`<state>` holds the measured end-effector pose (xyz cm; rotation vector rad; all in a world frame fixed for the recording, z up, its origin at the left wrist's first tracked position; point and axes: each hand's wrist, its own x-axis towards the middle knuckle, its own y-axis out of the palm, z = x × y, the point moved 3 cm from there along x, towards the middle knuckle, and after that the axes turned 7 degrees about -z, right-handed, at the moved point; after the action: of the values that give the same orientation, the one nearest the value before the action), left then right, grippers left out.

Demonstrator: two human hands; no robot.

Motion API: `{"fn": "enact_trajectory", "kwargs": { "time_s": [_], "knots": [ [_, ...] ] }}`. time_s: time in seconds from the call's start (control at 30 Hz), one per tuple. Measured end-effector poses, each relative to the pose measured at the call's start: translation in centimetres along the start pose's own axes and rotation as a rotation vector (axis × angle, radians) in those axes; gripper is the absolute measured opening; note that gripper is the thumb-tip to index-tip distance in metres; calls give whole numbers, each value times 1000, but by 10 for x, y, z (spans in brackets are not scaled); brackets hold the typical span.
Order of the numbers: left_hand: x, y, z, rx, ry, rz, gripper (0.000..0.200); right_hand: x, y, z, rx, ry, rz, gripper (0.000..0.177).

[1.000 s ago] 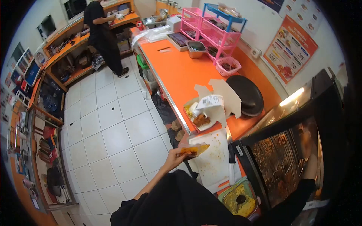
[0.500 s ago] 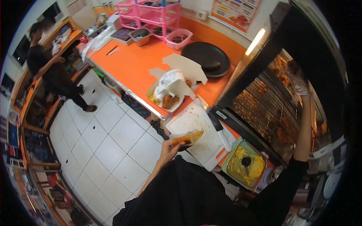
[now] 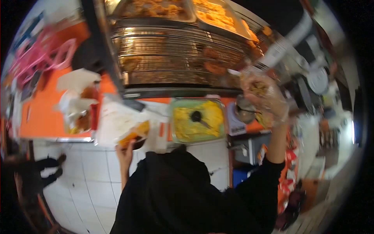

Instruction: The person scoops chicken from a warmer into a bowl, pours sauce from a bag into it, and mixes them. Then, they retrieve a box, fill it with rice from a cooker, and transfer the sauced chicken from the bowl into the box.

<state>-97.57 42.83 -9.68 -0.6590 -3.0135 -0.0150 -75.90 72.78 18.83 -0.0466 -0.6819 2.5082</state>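
Gripping tray (image 3: 133, 137) and, seemingly, fried food (image 3: 258, 87).

A fast-food shop kitchen, blurred in this view. A heated display cabinet holds wire racks (image 3: 175, 46) and metal trays (image 3: 156, 8) of fried pieces. An orange surface (image 3: 39, 117) carries an open takeaway box (image 3: 78, 109), a green container (image 3: 172, 123) of yellow food with a scoop (image 3: 196, 116), and pink racks (image 3: 43, 50). The right hand (image 3: 265, 97) wears a clear food-handling glove. The floor (image 3: 85, 175) is white tile.
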Motion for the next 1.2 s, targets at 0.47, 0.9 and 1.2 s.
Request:
{"fn": "enact_trajectory", "kwargs": {
  "time_s": [0.47,0.9,1.2],
  "knots": [
    [-38,105,-23,-22,15,109,20,-117,-104,-319,-610,469,-171,13],
    [-74,123,-19,75,53,-20,19,-112,-97,-356,-699,357,-2,30],
    [-86,133,-19,23,31,-31,21,-115,-135,-366,-17,484,-302,20]
  ]
}}
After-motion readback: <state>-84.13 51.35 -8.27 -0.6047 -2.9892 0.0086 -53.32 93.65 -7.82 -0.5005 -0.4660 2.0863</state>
